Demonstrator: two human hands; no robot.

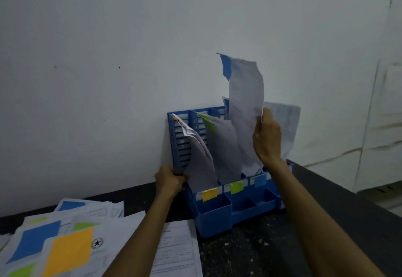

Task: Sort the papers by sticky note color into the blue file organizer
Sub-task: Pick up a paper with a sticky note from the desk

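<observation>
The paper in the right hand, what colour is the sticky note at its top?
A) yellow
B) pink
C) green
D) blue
D: the paper held up by the right hand has a blue sticky note on its top corner.

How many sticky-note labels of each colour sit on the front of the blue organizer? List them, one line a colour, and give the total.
yellow label: 1
green label: 1
blue label: 1
Total: 3, all stuck along the front of the blue file organizer.
</observation>
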